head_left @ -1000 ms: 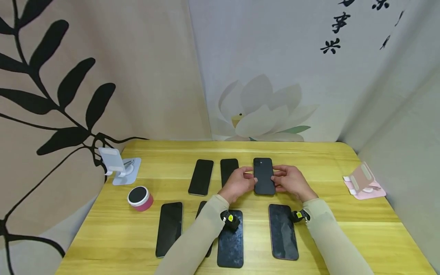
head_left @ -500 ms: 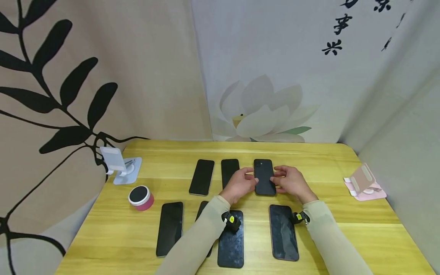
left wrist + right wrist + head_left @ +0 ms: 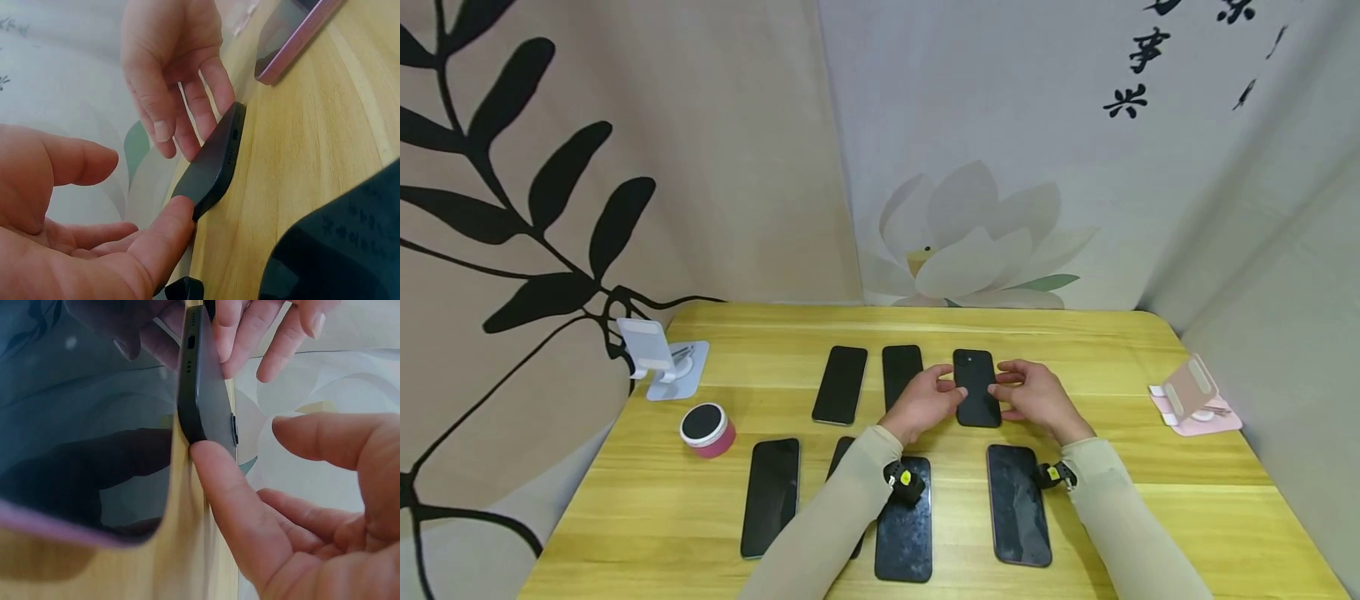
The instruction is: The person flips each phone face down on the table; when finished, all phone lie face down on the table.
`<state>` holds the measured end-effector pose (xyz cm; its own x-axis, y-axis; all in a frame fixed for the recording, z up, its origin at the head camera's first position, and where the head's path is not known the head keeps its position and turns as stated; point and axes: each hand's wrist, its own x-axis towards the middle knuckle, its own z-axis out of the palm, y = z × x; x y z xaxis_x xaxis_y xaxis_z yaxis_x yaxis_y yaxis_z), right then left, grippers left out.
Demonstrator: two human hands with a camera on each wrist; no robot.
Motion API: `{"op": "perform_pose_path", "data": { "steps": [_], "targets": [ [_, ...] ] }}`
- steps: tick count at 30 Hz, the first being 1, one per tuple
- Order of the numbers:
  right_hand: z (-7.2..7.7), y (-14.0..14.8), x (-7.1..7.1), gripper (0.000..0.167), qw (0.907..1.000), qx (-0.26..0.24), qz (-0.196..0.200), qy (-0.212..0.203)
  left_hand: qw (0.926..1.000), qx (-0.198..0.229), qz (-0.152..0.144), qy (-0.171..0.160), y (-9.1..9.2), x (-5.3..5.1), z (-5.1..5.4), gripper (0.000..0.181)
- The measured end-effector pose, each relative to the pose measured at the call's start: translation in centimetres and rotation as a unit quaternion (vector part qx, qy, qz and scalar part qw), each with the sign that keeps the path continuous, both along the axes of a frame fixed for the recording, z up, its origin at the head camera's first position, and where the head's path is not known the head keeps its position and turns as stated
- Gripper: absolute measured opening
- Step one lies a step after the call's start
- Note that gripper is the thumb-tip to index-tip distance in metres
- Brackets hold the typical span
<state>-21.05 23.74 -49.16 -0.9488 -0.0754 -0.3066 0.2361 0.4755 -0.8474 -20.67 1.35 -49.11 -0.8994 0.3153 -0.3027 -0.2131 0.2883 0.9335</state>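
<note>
A dark smartphone (image 3: 976, 390) lies on the wooden table with its back and camera bump facing up. My left hand (image 3: 923, 403) is at its left side, thumb tip touching the phone's near corner in the left wrist view, other fingers spread apart from it. On the opposite side my right hand (image 3: 1033, 397) has its thumb at the phone's edge; in the right wrist view the thumb (image 3: 215, 456) meets the near corner and the other fingers are loosely bent around nothing. Just left of this phone is another black phone (image 3: 901, 371), partly hidden by my left hand.
Several more phones lie screen up, including ones at far left (image 3: 840, 385), near left (image 3: 771, 497), near middle (image 3: 904, 533) and near right (image 3: 1019, 505). A pink-and-white jar (image 3: 707, 431) and white phone stand (image 3: 658, 358) are left; a pink stand (image 3: 1193, 397) is right.
The dark phone's far edge has come slightly nearer to me. My left thumb has shifted a little to the right over its edge. My right hand has barely moved.
</note>
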Motion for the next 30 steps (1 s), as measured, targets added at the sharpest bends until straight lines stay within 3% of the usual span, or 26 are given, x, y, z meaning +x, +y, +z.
{"op": "perform_pose_path", "data": {
  "steps": [7, 15, 23, 30],
  "targets": [
    [0.2, 0.1, 0.2, 0.062, 0.9997, 0.020, 0.006, 0.010, 0.9999, 0.009, -0.010, 0.000, -0.6, 0.2, 0.1, 0.062],
    [1.4, -0.8, 0.6, 0.055, 0.9933, 0.084, 0.031, 0.073, 0.9984, 0.055, -0.006, 0.015, -1.9, 0.2, 0.3, 0.050],
    [1.8, -2.8, 0.5, 0.050, 0.9941, 0.061, 0.041, 0.080, 0.9971, 0.071, 0.001, 0.028, -3.7, 0.6, 0.7, 0.046],
    [1.6, -5.3, 0.2, 0.050, 0.9949, 0.019, 0.062, 0.078, 0.9982, 0.036, 0.034, 0.035, -6.1, 1.1, 0.9, 0.044]
  ]
}}
